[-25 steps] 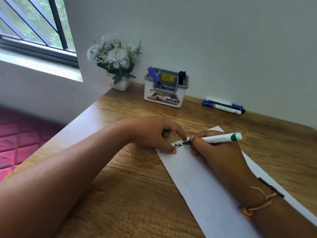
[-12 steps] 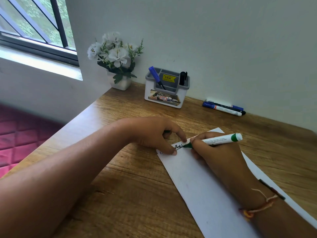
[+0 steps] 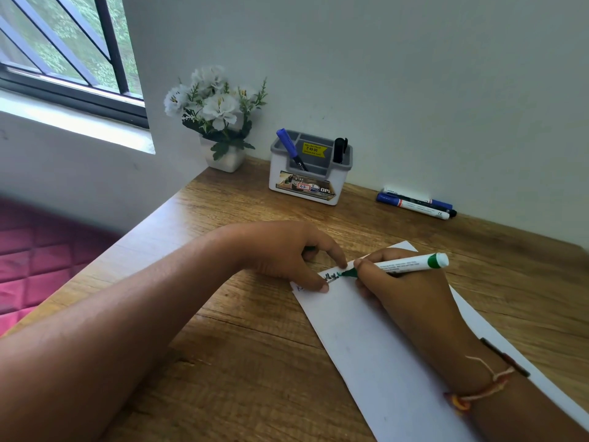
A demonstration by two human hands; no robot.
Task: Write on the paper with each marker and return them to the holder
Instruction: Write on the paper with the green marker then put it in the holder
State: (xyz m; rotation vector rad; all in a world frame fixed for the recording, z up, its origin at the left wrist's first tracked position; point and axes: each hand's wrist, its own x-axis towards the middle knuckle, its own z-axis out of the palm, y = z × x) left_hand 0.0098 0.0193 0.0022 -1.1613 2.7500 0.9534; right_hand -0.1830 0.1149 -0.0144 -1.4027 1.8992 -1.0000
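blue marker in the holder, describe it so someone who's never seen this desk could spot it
On the wooden desk, against the back wall beside the flower pot, stands a white and grey holder. The blue marker leans in its left end, cap up. Its neighbour, the black marker, stands upright at the right end.

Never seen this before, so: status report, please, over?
Right hand grips green marker, tip on paper. Left hand pins paper, seemingly palming cap. Holder has blue marker, black marker; loose markers beside. Nothing blocks holder.
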